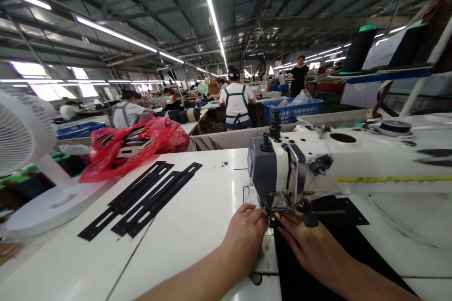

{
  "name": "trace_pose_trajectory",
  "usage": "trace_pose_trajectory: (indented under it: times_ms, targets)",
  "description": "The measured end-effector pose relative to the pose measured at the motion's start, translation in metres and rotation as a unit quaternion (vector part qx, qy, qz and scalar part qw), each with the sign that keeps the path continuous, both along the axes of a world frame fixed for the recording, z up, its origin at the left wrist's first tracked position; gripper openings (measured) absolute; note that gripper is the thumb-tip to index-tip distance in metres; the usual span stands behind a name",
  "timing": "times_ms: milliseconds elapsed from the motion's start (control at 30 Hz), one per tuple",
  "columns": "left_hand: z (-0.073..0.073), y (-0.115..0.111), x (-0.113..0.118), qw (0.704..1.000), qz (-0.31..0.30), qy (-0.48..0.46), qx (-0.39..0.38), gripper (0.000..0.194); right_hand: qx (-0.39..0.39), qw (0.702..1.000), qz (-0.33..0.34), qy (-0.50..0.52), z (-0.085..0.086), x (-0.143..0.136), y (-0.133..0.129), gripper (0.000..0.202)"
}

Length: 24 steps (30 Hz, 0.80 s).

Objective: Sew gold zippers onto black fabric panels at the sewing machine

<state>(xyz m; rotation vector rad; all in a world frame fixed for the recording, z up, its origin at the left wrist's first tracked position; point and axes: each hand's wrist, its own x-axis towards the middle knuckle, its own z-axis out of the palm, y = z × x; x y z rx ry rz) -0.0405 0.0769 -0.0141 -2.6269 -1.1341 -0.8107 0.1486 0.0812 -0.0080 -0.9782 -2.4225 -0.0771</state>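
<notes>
A sewing machine (273, 164) with a grey and white head stands before me. My left hand (247, 233) is closed, its fingertips pinching at the left edge of the work by the presser foot (277, 208). On the other side, my right hand (310, 240) has its fingers pressed together on black fabric (296, 275), close to the needle area. The fabric runs from under the foot towards me and passes beneath my right forearm. Both hands' fingertips are partly hidden by each other and the machine. Under the machine arm lies a black piece with small holes (341, 211).
Several black slotted strips (155, 200) lie overlapping on the white table (190, 225). Behind them sits a red plastic bag (165, 136) of more pieces. A white fan (52, 169) stands left; thread cones (360, 49) stand upper right. Co-workers sit and stand beyond, near a blue basket (307, 109).
</notes>
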Motion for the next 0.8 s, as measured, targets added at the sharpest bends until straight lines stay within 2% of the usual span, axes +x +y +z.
trace_pose_trajectory:
  times_ms: [367,500,600,667,733,800]
  targets:
    - [-0.004,-0.002,0.001,1.0,-0.01,-0.027,-0.009,0.008,0.014,1.0,0.001,-0.002,-0.004,0.002,-0.004,0.032]
    - [-0.005,0.0,0.001,0.997,0.004,-0.072,-0.027,0.014,0.034,0.999,-0.016,-0.015,-0.006,-0.001,-0.002,0.029]
    - [0.0,-0.005,-0.001,0.989,0.01,-0.131,-0.075,0.016,0.071,0.996,-0.052,-0.033,-0.009,0.001,-0.002,0.027]
    - [0.006,-0.016,-0.005,0.974,0.013,-0.183,-0.132,0.021,0.13,0.987,-0.071,-0.06,-0.012,0.008,-0.005,0.033]
    - [0.009,-0.032,-0.011,0.945,0.012,-0.25,-0.209,0.025,0.195,0.973,-0.086,-0.094,-0.016,0.019,-0.014,0.044]
    - [0.009,-0.051,-0.015,0.887,0.007,-0.336,-0.316,0.025,0.238,0.958,-0.097,-0.126,-0.02,0.03,-0.03,0.056]
